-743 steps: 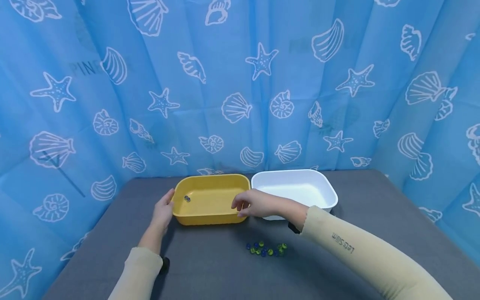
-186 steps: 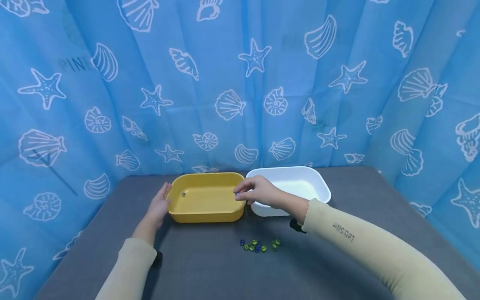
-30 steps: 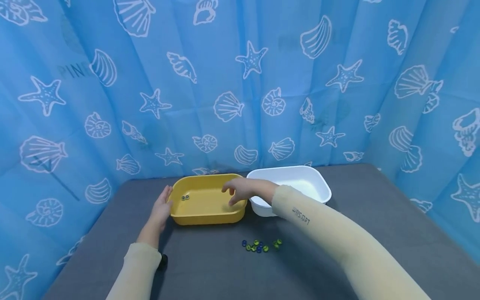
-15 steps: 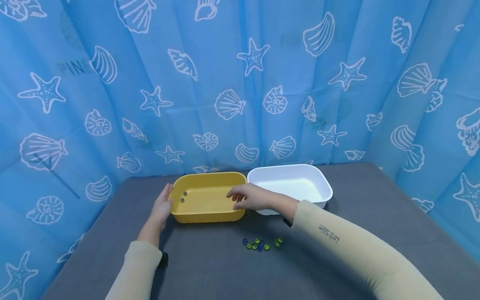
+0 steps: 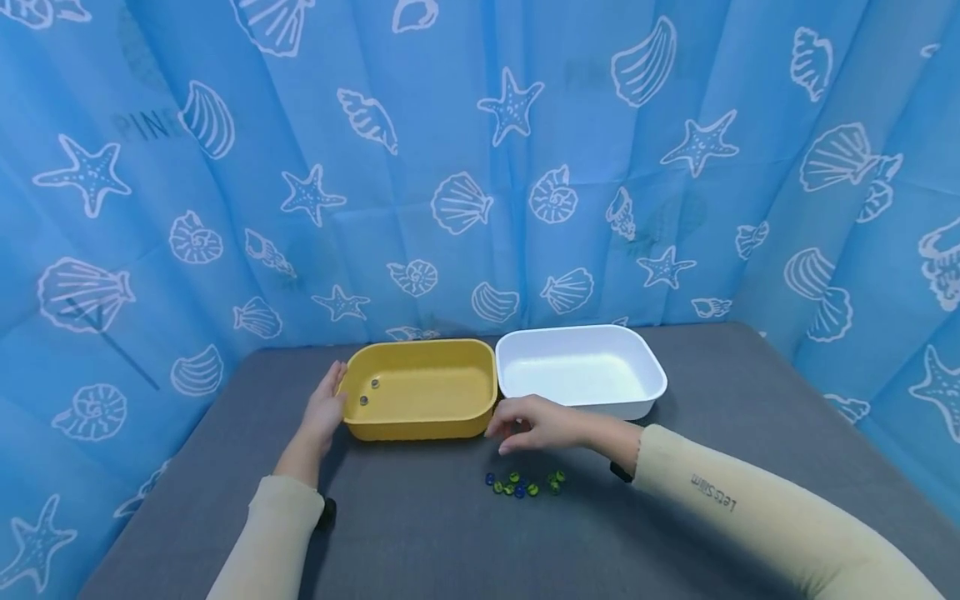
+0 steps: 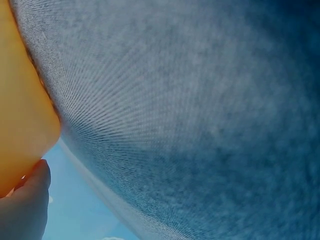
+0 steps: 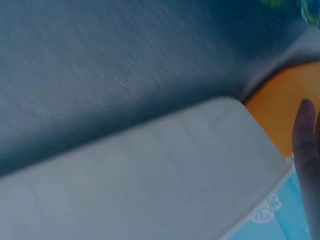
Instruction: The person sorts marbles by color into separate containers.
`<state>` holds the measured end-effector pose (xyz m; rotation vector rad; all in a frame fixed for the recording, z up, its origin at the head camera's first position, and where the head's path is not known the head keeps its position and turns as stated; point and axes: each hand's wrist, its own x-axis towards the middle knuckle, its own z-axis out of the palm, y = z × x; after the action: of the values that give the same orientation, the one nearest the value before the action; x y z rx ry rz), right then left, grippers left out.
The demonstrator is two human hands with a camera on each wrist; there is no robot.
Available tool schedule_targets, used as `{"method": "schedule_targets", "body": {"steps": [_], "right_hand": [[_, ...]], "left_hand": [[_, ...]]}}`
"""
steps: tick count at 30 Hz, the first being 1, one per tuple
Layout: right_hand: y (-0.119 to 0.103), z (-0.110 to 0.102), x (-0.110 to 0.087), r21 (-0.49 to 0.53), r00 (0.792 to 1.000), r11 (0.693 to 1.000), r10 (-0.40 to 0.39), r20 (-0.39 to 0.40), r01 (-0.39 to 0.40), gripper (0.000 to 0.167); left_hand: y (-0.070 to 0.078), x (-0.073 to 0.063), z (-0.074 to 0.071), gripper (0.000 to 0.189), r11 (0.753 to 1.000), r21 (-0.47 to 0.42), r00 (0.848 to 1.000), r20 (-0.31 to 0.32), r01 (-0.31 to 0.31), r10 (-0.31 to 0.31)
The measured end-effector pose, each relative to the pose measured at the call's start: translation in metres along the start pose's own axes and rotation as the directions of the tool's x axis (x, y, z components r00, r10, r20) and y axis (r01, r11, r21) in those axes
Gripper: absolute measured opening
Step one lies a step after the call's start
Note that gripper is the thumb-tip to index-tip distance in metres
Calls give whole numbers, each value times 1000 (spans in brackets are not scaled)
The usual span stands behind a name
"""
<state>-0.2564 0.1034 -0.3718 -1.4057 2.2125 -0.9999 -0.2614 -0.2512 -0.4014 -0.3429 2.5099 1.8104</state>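
My left hand [image 5: 322,414] rests along the left end of the yellow tub [image 5: 420,431], its fingers fairly straight against the side; in the left wrist view a finger [image 6: 31,200] touches the tub wall. Two small round marbles [image 5: 363,401] lie at the left end of the tub floor. Just in front of the gap between the tubs, my right hand [image 5: 536,423] hovers with loosely bent fingers and nothing visible in them. Below its fingertips, several blue and yellow-green glass marbles [image 5: 521,492] lie on the grey cloth.
A white tub [image 5: 581,332] stands right beside the yellow one, with nothing visible inside. Both are on a grey cloth-covered table [image 5: 420,533]. A blue curtain [image 5: 465,275] with shell and starfish prints hangs close behind and along the sides.
A blue marble pinched in my right hand 6.2 seconds ago is gone from it. That hand has since withdrawn from over the yellow tub toward the table marbles. The tub's two marbles have rolled apart.
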Motion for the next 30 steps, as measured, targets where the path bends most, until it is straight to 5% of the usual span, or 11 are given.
{"method": "schedule_targets", "body": {"steps": [12,17,30], "right_hand": [[23,10,-24,32,986,998,51,162,-57,14],[29,8,-21,76,970,987,126,209,-145,13],[33,9,-15,42,959,984,157,235,-171,8]], "left_hand": [[1,1,-1,59,1000,0,1000,7,10,-10],[1,2,-1,59,1000,6,1000,3,14,-14],[2,0,0,58,1000,7,1000,-6,12,-12]]}}
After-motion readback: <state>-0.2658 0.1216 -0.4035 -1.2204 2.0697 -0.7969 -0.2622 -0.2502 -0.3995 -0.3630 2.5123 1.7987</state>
